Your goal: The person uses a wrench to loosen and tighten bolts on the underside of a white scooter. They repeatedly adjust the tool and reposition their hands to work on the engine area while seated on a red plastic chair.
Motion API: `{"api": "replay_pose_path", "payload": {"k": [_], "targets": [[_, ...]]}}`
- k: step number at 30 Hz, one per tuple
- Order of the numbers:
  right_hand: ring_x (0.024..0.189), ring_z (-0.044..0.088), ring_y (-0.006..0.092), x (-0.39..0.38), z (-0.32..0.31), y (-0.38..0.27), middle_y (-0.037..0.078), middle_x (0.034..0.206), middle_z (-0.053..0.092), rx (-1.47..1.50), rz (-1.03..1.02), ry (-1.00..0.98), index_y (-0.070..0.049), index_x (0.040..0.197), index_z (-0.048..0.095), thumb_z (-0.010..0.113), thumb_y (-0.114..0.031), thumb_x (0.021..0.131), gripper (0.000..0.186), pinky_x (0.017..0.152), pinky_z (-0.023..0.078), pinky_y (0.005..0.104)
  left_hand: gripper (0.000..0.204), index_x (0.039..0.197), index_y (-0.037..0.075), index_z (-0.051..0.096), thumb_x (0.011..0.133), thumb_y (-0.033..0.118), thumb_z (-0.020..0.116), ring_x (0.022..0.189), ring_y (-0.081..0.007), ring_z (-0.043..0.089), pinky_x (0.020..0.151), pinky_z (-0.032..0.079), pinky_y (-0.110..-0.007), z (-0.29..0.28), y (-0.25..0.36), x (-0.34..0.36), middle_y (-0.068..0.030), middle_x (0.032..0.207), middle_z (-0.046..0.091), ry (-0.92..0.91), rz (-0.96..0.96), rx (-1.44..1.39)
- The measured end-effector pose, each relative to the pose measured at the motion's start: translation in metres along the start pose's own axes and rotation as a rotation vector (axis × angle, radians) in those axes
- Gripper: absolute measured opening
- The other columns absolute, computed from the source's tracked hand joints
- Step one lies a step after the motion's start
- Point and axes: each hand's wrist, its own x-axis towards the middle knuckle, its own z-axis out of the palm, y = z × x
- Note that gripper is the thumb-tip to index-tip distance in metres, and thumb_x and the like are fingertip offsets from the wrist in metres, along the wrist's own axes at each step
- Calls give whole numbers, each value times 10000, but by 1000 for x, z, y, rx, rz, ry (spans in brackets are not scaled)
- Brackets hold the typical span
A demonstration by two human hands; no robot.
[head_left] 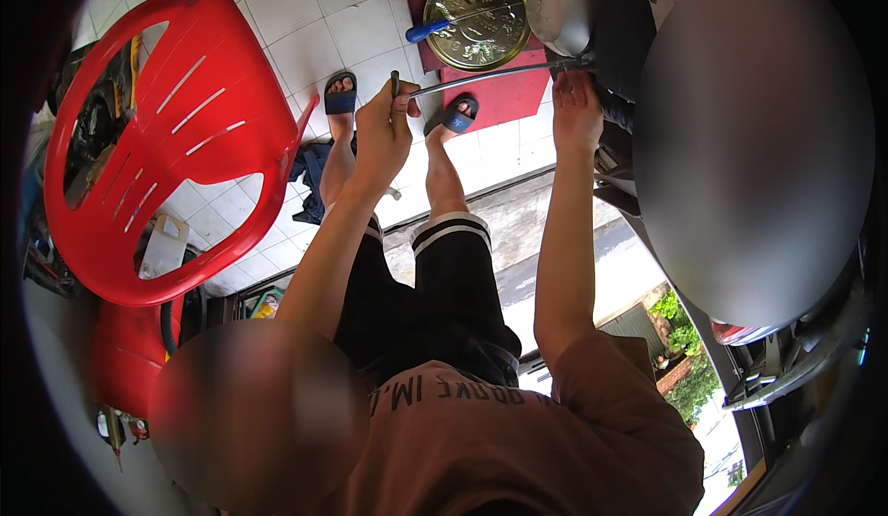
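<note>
My left hand is closed round the near end of a thin, curved grey rod. A short dark end piece sticks up above its fingers. From there the rod runs right to a dark part of what looks like a vehicle. My right hand is raised beside that part, its fingers stretched up just below the rod's far end. Whether its fingertips touch the rod is hard to make out. Just beyond the rod, a blue-handled screwdriver lies across a round golden metal tray.
The tray rests on a red surface over white floor tiles. A red plastic chair stands at the left. Dark cloth lies by my foot. Blurred round patches cover the right side and lower left.
</note>
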Motion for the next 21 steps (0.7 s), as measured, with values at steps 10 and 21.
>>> {"api": "replay_pose_path", "payload": {"k": [10,21], "targets": [[1031,550,308,6,41,10,195,1136,515,115,-21,18,86,1188,450,441,-162,976,326,973,471,434,187,1005,-33,614,978,90,475,686,-206,621,635,468,-297,-14,16,17,-127,755,624,-83,-20,85],[1083,617,302,3,45,31,211,1183,611,-703,-643,403,33,1235,446,602,7,824,441,918,497,393,165,941,-74,674,886,74,624,707,-157,689,653,528,-264,-21,8,-6,-147,792,710,-433,-197,380]]}}
